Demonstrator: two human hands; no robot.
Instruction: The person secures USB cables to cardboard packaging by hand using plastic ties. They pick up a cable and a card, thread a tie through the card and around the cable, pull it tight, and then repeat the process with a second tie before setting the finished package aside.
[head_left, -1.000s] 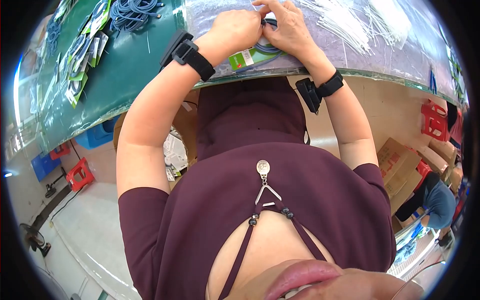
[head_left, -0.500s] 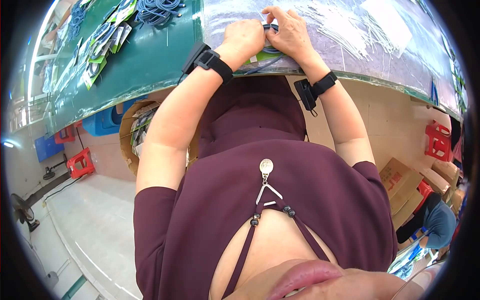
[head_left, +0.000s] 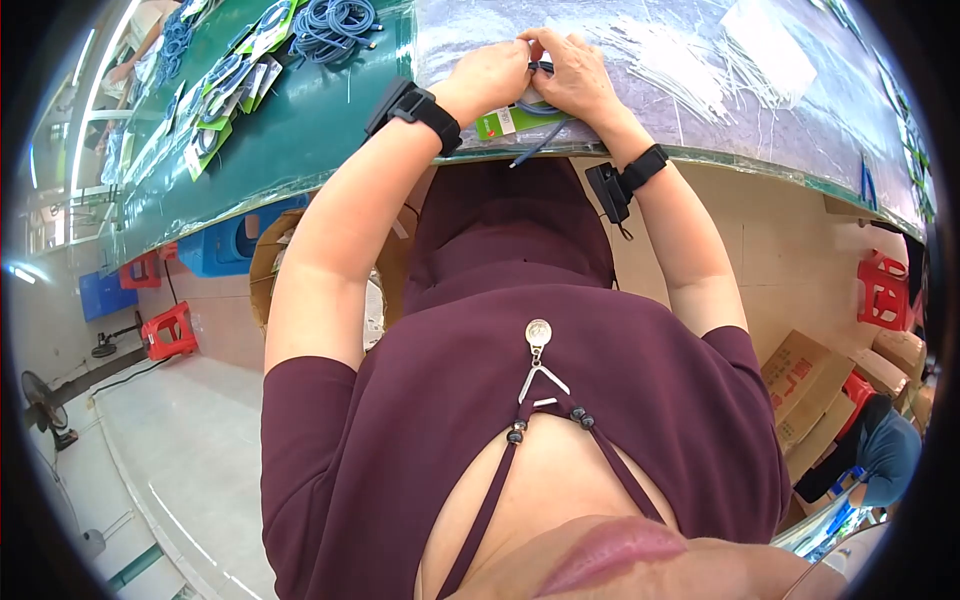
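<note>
Looking down in the head view, both hands are seen brought together at the near edge of the tabletop [head_left: 300, 140]. The left hand [head_left: 492, 75] is curled shut, its fingertips pinched on a coiled blue-grey cable [head_left: 541, 68]. The right hand [head_left: 578, 78] is closed on the same coil from the other side, so that the two hands touch over it. The cable is held just above a green label card [head_left: 498, 122], which lies on the clear plastic sheet [head_left: 640, 115] covering this part of the tabletop. One loose end of the cable is hung over the tabletop's edge. A black wrist strap [head_left: 420, 108] is worn on the left forearm, and a second strap [head_left: 632, 172] on the right.

White cable ties [head_left: 680, 55] are strewn on the sheet just right of the hands. Further left, on the green surface, a pile of blue cable coils [head_left: 335, 22] and a row of carded cables [head_left: 215, 95] are laid out. Below the tabletop, cardboard boxes [head_left: 800, 375] and a red stool [head_left: 165, 330] are seen on the floor.
</note>
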